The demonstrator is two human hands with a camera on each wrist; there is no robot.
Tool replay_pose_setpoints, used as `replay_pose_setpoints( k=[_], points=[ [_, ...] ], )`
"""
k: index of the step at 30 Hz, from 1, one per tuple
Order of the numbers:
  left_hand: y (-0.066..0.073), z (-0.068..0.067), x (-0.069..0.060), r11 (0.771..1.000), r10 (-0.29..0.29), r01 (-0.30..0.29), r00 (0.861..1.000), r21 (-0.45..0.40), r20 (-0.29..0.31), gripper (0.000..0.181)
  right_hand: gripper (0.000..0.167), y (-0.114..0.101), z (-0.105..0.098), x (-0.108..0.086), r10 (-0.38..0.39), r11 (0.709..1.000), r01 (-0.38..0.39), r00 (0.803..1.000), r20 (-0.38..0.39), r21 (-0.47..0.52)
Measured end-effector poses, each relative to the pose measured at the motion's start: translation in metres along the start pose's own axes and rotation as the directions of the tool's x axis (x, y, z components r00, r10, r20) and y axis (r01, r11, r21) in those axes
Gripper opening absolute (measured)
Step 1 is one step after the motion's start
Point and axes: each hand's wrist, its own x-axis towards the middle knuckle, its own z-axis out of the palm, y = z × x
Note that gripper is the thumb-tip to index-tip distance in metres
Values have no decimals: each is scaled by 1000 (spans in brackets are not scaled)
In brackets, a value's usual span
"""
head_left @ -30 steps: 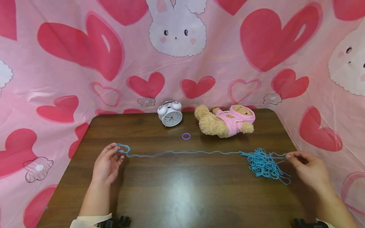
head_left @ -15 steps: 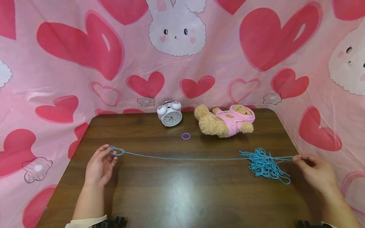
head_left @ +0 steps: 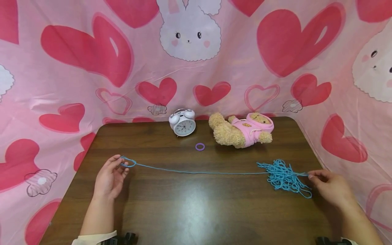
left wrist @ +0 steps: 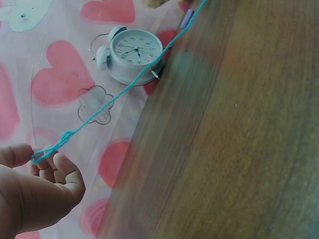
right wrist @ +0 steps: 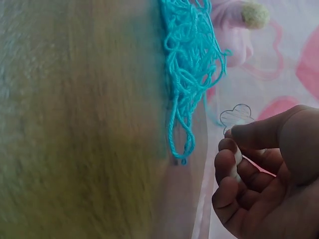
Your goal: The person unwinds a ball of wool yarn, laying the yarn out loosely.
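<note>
A loop of blue yarn (head_left: 131,163) is pinched between the thumb and fingers of my left hand (head_left: 109,178), above the left side of the table. From that loop one strand (head_left: 199,173) runs nearly straight across to a tangled heap of the same yarn (head_left: 284,176) on the right. Beside the heap, my right hand (head_left: 332,188) pinches yarn between thumb and index finger. In the left wrist view a small knot (left wrist: 66,137) shows near the left fingertips. The right wrist view shows the heap (right wrist: 192,59) to the left of the pinching fingers.
A white alarm clock (head_left: 182,123) stands at the table's back edge. A teddy bear in a pink hoodie (head_left: 245,131) lies to its right. Between them and the strand lies a purple ring (head_left: 200,146). A pink heart-patterned cloth (head_left: 196,75) hangs behind the brown table (head_left: 171,211).
The slack strand has become nearly straight. My left hand has shifted left overall, then slightly back right. My right hand moved out to the right, then back toward the heap and slightly nearer me.
</note>
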Motion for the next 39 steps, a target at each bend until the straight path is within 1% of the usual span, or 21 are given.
replay_pose_setpoints(
  k=[6, 11, 16, 24, 27, 32, 39],
  points=[
    [-1, 2, 0, 1000, -3, 3, 1000, 5, 10, 14, 24, -1, -5, 0, -1, 1000, 1, 1000, 8, -3],
    [-1, 4, 2, 1000, -12, 12, 1000, 15, 5, 13, 27, -9, -6, 1, 8, 1000, -8, 1000, -11, -7],
    [-1, 7, 2, 1000, -15, 15, 1000, 21, 4, 13, 27, -23, 0, 2, -12, 1000, 13, 999, -44, 8],
    [-2, 14, 2, 1000, -20, 20, 1000, 19, 15, 13, 25, -52, 13, 9, -37, 997, 42, 997, -71, 61],
    [-3, 16, 2, 999, -25, 25, 1000, 25, 15, 12, 26, -63, 18, 11, -39, 996, 44, 997, -59, 74],
    [-5, 21, 3, 999, -37, 36, 999, 37, 18, 13, 30, -82, 25, 13, -37, 995, 38, 999, -10, 94],
    [-9, 29, 4, 997, -46, 44, 999, 70, 28, 11, 29, -106, 36, 20, -73, 989, 71, 997, 11, 131]
  ],
)
